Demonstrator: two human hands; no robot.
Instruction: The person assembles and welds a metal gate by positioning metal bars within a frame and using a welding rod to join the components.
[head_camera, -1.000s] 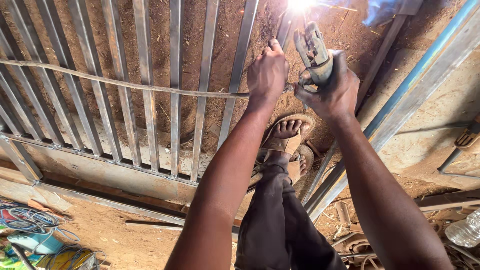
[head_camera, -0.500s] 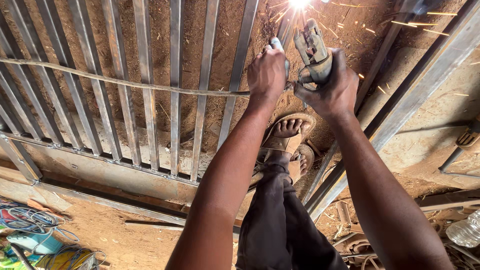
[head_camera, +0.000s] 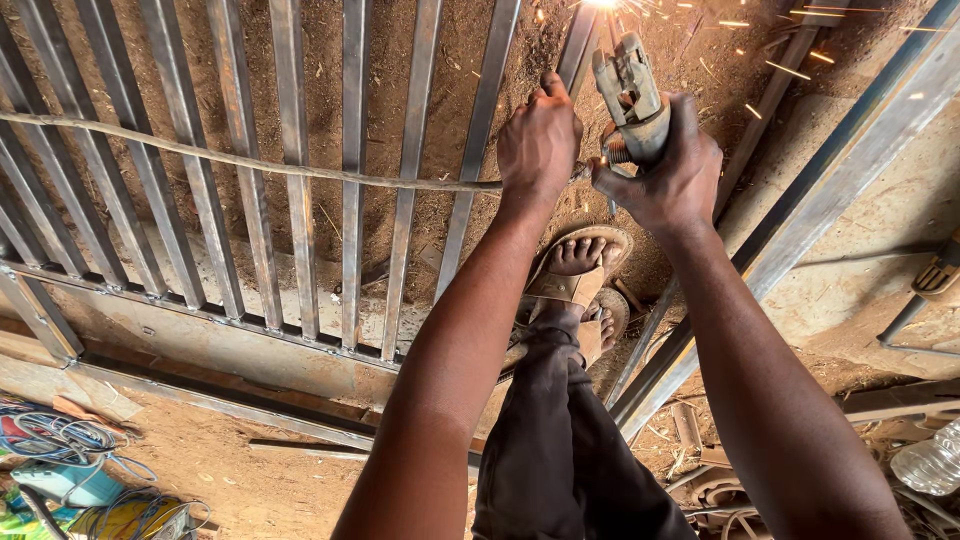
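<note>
My right hand (head_camera: 668, 180) is closed around a grey welding electrode holder (head_camera: 628, 85) that points up toward a bright arc with flying sparks (head_camera: 606, 4) at the top edge. Beside it, my left hand (head_camera: 540, 140) grips the thick dusty cable (head_camera: 250, 162), which runs off to the left across a grille of steel bars (head_camera: 350, 210) lying on the dirt. Both hands are close together above my sandalled feet (head_camera: 580, 268). The spot where the electrode meets the metal is cut off by the frame edge.
A long steel frame member (head_camera: 800, 230) runs diagonally on the right. Coiled wires (head_camera: 50, 438) and a yellow object (head_camera: 125, 515) lie at the bottom left. A clear plastic bottle (head_camera: 930, 460) and metal scraps (head_camera: 705, 480) sit at the bottom right.
Sparks now spray wider to the right from the arc. Both hands stay in nearly the same place, with the left fingers curled tighter on the cable.
</note>
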